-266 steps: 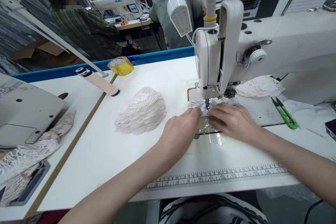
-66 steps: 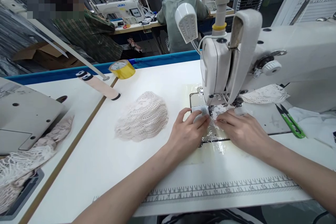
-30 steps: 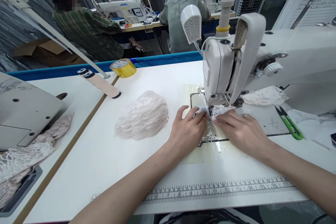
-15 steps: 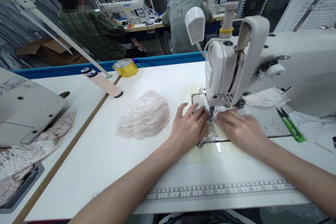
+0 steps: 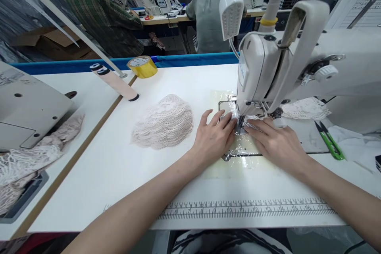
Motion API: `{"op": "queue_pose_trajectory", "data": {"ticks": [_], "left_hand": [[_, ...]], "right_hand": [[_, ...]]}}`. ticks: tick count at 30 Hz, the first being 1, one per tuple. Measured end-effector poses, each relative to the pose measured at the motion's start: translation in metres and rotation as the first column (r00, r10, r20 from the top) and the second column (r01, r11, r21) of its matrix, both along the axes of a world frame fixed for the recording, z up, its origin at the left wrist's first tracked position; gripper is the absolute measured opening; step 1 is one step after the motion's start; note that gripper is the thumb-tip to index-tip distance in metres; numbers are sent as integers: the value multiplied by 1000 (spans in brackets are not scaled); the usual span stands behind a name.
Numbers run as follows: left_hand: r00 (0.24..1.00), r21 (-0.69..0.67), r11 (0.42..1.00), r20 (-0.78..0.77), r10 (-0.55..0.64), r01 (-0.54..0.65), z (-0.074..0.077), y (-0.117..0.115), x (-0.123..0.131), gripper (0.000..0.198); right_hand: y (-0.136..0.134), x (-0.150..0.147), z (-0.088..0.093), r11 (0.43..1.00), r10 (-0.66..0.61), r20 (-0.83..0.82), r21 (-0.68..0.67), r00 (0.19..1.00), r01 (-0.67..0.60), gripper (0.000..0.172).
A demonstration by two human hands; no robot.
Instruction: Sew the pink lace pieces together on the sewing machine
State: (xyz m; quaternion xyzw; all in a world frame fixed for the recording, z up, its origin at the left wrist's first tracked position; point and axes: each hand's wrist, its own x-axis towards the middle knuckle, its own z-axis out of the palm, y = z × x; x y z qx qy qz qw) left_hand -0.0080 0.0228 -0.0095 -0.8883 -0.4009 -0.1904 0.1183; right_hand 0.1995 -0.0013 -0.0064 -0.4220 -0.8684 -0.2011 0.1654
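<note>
My left hand (image 5: pixel 213 135) rests palm down at the left of the sewing machine's (image 5: pixel 258 71) needle area, fingers spread and fingertips on the metal needle plate (image 5: pixel 239 127). A small white lace piece (image 5: pixel 253 122) lies by the presser foot, partly hidden under my fingers. My right hand (image 5: pixel 275 139) is on its right side, fingers drawn together and pressing on the lace. To the left, a fanned stack of pale lace pieces (image 5: pixel 163 125) lies on the white table (image 5: pixel 119 182). Another lace piece (image 5: pixel 306 108) lies behind my right hand, under the machine arm.
Green thread snips (image 5: pixel 330 141) and white cloth (image 5: pixel 357 143) lie at the right. Yellow tape (image 5: pixel 143 66) and a pale pink roll (image 5: pixel 116 83) are at the back left. A printed ruler (image 5: pixel 238 209) runs along the front edge. Two people work at machines beyond the blue edging (image 5: pixel 193 59).
The view has shifted slightly, so the machine appears a little larger and farther right. Both hands stay by the needle, with hardly any movement on the plate.
</note>
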Motion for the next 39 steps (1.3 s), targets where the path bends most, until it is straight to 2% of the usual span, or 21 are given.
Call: {"op": "queue_pose_trajectory", "data": {"ticks": [7, 12, 15, 17, 18, 19, 21, 22, 23, 25, 27, 28, 29, 31, 32, 34, 38, 39], "left_hand": [[1000, 10, 1000, 10, 1, -1, 1, -3, 0, 30], [999, 17, 1000, 31, -20, 20, 4, -5, -2, 27], [996, 5, 999, 69, -54, 54, 5, -8, -2, 27], [988, -38, 994, 119, -100, 106, 6, -10, -1, 31], [979, -78, 987, 157, -130, 144, 6, -11, 0, 35], [964, -132, 972, 208, -165, 194, 7, -12, 1, 37], [907, -267, 908, 362, -215, 322, 11, -14, 2, 31], [863, -343, 853, 459, -213, 393, 13, -14, 1, 24], [814, -421, 782, 553, -180, 459, 17, -15, 0, 16], [729, -562, 619, 684, -24, 548, 24, -16, -4, 3], [677, -646, 481, 723, 136, 593, 32, -18, -8, 8], [662, -662, 442, 727, 182, 605, 36, -19, -10, 11], [653, -665, 428, 730, 201, 612, 39, -20, -12, 14], [659, -655, 450, 731, 176, 607, 45, -22, -15, 19], [672, -648, 478, 725, 150, 592, 48, -22, -16, 21], [712, -620, 564, 698, 79, 546, 56, -21, -19, 22], [810, -514, 748, 584, -54, 420, 74, -22, -26, 22], [829, -475, 789, 555, -75, 389, 78, -26, -28, 21]], "right_hand": [[1, 2, -1, 1000, -5, 38, -2, 999, 5, 30], [2, 0, -4, 999, -18, 58, -41, 998, 21, 38], [1, 1, -2, 985, -54, -29, -167, 998, 49, 43], [-1, 2, 3, 944, -73, -231, -329, 970, -7, 35], [-2, 3, 7, 893, -88, -359, -441, 929, -86, 28], [-2, 4, 11, 808, -124, -479, -557, 869, -191, 20], [-4, 5, 20, 559, -268, -634, -716, 726, -419, 13], [-4, 6, 23, 438, -357, -661, -743, 660, -507, 15], [-4, 7, 25, 350, -438, -670, -741, 599, -573, 20], [-3, 8, 26, 257, -552, -673, -699, 492, -667, 27], [-2, 8, 25, 180, -603, -669, -645, 434, -743, 29], [-2, 7, 25, 137, -605, -674, -613, 425, -778, 29], [-3, 5, 25, 91, -592, -683, -583, 427, -807, 30], [-4, 0, 27, 25, -537, -712, -550, 453, -835, 31], [-5, -3, 29, 23, -508, -723, -555, 468, -832, 30], [-8, -9, 32, 76, -473, -729, -593, 495, -801, 26], [-11, -18, 34, 245, -433, -720, -674, 543, -697, 25], [-12, -20, 34, 262, -423, -711, -689, 561, -675, 25]]}}
